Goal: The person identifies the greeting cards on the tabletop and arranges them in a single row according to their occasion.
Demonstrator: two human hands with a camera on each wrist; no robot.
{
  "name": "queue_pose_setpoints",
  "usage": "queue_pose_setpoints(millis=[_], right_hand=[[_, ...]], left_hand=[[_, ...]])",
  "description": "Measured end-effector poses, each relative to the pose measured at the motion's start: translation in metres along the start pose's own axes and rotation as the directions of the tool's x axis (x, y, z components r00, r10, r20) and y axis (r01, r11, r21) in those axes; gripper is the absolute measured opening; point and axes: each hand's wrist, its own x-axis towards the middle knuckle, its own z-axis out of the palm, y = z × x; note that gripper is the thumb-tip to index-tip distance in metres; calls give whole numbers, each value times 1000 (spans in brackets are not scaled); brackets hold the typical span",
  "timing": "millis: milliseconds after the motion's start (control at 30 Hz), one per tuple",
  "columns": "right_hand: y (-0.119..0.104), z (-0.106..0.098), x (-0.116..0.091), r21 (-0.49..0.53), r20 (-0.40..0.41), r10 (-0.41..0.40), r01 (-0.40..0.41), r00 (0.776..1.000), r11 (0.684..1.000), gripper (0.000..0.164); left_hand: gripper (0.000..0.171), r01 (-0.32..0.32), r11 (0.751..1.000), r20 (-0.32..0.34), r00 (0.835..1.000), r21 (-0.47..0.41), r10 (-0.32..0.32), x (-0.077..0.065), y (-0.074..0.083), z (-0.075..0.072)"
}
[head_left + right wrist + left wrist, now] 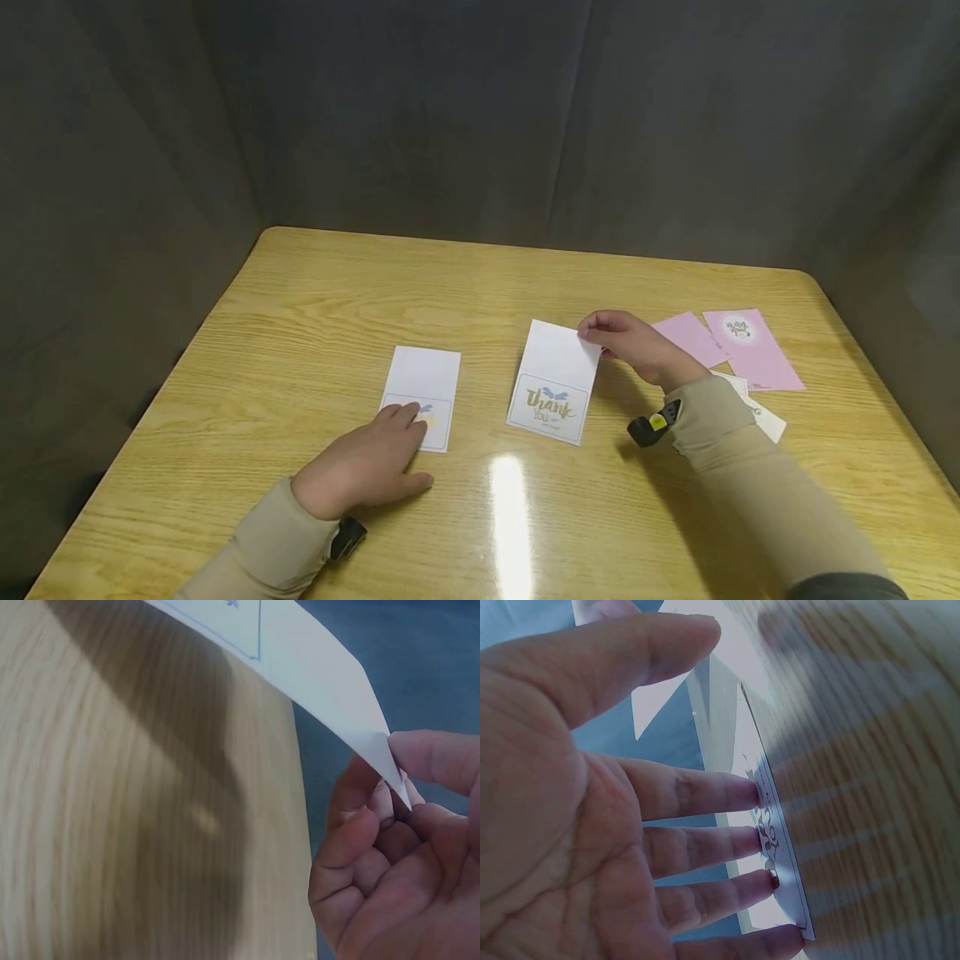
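My right hand (630, 343) pinches the top right corner of a white thank-you card (556, 354), with gold lettering and a blue bow printed on its lower half. In the right wrist view that card (322, 682) bends away from the thumb and fingers over the table. Left of it, a second white card (425, 371) with a similar printed lower half lies on the table. The left hand (367, 462) rests its straight fingertips on that print, covering part of it. From the left wrist view, the fingers (705, 795) reach onto the card's face, thumb held apart.
Two pink cards (768, 354) lie at the right of the wooden table (322, 292), one partly behind the right hand. Small white cards (767, 421) lie beside the right sleeve. A dark curtain (420, 125) hangs behind the table.
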Motion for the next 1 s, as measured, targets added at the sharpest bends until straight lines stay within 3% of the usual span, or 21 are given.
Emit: queue_pose_setpoints(millis=[400,633,1000], right_hand=[[2,22,16,-65,-38,19,-21,999,998,21],[-2,39,27,-176,-48,25,-33,999,984,19],[-9,65,37,-264,-36,-12,3,999,964,19]], left_hand=[[63,-9,1000,-9,1000,5,9,0,-1,0],[65,-4,1000,-4,1000,0,4,0,-1,-2],[62,0,1000,-18,1000,6,0,0,-2,1]])
